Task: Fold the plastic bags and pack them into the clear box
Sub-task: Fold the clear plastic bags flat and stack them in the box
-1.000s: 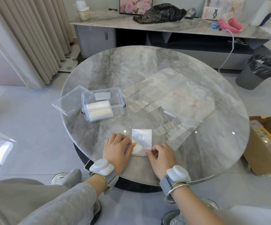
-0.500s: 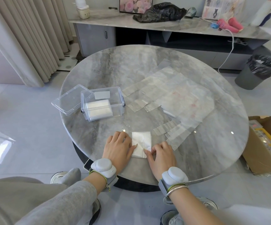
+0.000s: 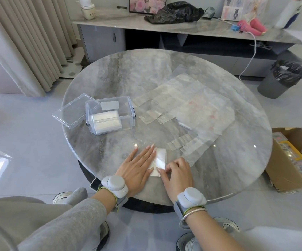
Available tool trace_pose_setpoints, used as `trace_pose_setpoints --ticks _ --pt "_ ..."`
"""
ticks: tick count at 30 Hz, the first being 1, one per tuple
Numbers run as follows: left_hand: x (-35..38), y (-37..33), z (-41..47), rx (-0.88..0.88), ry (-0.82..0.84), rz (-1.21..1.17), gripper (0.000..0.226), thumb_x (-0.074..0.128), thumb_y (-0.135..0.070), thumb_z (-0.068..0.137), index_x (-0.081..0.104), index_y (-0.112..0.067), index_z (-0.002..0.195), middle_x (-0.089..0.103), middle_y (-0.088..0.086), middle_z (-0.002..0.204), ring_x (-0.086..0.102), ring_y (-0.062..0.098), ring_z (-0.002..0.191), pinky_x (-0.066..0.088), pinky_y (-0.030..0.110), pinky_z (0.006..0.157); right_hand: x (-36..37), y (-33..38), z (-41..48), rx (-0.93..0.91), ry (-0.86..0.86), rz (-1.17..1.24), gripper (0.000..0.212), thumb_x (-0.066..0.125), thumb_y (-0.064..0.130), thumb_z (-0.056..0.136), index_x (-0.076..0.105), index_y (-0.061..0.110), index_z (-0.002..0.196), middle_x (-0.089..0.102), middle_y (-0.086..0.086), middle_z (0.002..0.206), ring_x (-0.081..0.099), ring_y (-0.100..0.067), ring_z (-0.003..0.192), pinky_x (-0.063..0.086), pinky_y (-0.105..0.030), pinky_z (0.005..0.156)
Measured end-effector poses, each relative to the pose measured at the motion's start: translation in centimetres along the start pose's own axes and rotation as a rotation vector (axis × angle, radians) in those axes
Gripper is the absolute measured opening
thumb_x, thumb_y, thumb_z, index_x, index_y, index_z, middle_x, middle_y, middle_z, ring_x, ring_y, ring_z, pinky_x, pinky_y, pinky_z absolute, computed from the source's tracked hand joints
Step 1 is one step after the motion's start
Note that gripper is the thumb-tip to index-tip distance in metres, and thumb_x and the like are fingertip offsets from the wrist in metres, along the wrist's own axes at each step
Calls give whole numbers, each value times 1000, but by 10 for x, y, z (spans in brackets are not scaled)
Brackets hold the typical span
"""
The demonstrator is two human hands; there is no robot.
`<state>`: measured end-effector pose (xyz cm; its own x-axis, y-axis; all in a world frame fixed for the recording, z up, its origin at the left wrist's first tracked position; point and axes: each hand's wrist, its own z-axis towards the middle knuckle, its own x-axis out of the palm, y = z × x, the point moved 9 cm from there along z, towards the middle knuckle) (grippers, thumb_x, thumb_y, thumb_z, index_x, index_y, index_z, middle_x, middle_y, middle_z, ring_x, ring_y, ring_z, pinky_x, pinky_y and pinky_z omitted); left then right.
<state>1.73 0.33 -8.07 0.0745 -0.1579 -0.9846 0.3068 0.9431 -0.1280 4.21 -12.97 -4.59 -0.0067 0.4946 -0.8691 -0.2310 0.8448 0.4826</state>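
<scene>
A small folded plastic bag [image 3: 160, 161] lies on the round marble table [image 3: 128, 75] near its front edge. My left hand [image 3: 137, 164] lies flat with straight fingers pressing on the bag's left part. My right hand [image 3: 177, 172] rests at the bag's right edge, fingers curled, fingertips on its lower corner. The clear box [image 3: 110, 115] stands open at the left of the table with folded bags [image 3: 106, 122] stacked inside. A spread of flat, unfolded plastic bags [image 3: 191, 104] covers the table's right half.
The box's clear lid [image 3: 74, 113] leans against the box's left side at the table edge. A cardboard carton [image 3: 291, 160] stands on the floor at the right, a grey bin [image 3: 284, 78] behind it. A sideboard with a black bag [image 3: 173, 12] runs along the back.
My left hand has straightened its fingers and slid forward over the folded bag, flattening it. The bag now looks narrower. My right hand stays at its right edge.
</scene>
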Motion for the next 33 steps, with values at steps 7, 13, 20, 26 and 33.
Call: trace_pose_setpoints --ticks 7,13,20,26,33 --pt "0 -1 0 -12 3 -7 58 12 -37 104 12 -9 155 6 5 163 3 14 150 8 44 118 -11 -16 -1 100 67 54 21 66 42 85 57 24 93 49 9 98 46 -11 92 36 -21 71" --pt "-1 -1 0 -4 -10 -38 58 11 -37 104 9 -9 155 4 4 163 2 14 150 9 44 118 10 -13 1 223 176 481 45 54 10 92 51 22 135 62 3 117 58 -9 104 47 -31 96" --pt "-3 -2 1 10 -17 -45 58 14 -36 105 10 -8 155 5 6 163 2 14 150 9 44 119 14 -9 4 196 194 548 45 50 6 94 52 25 135 62 3 119 58 0 95 46 -21 94" --pt "-2 -2 2 25 0 -45 62 1 -42 103 16 -11 155 8 4 163 4 14 150 8 44 119 -13 18 3 -251 53 15 46 62 17 89 54 14 134 56 2 132 48 -18 120 41 -28 100" --pt "-3 0 3 20 4 -97 59 16 -41 103 15 -13 156 9 1 163 4 10 150 8 43 120 -5 47 -22 -708 -66 -247 39 87 16 52 77 15 89 73 3 100 69 -15 94 56 -26 72"
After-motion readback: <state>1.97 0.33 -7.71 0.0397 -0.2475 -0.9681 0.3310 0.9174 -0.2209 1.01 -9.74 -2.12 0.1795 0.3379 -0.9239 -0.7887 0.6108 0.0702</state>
